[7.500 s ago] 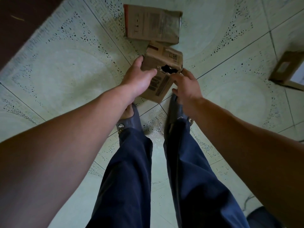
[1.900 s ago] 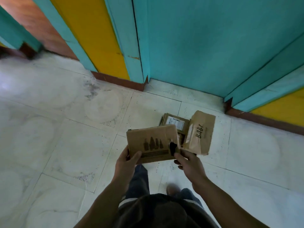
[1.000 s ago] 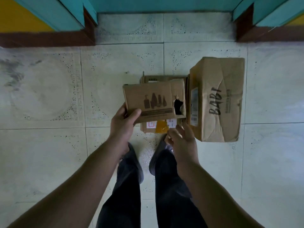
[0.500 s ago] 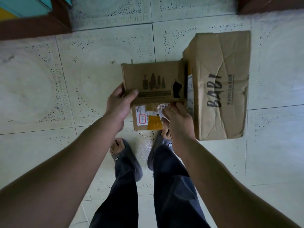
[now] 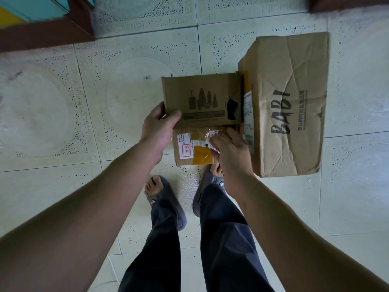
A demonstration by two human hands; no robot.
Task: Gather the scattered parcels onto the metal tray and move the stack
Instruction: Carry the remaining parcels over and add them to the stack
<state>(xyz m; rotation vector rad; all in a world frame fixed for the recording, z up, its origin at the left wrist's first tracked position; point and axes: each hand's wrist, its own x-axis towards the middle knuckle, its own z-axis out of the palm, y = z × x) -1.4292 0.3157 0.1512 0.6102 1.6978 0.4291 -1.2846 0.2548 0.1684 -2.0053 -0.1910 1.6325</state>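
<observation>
Stacking step: left hand (image 5: 160, 127) clamps brown cardboard parcel w/ bottle print (image 5: 200, 100) atop labelled, taped parcel (image 5: 193, 147), beside large creased "BABI" carton (image 5: 288, 106). Right hand (image 5: 229, 148) fingers apart, unloaded. Metal tray unseen. Next, prob.: square edges, release.

The left hand (image 5: 159, 127) grips the near left corner of a small cardboard box (image 5: 202, 100) printed with bottle shapes, thumb on its top face. That box rests on a taped parcel (image 5: 192, 147) with white labels, where the right hand (image 5: 230, 148) lies with fingers spread, and touches a large creased carton (image 5: 294, 106) marked "BABI" on its right. All sit on the pale tiled floor (image 5: 63, 114), just ahead of two feet in grey slippers (image 5: 168, 203).
</observation>
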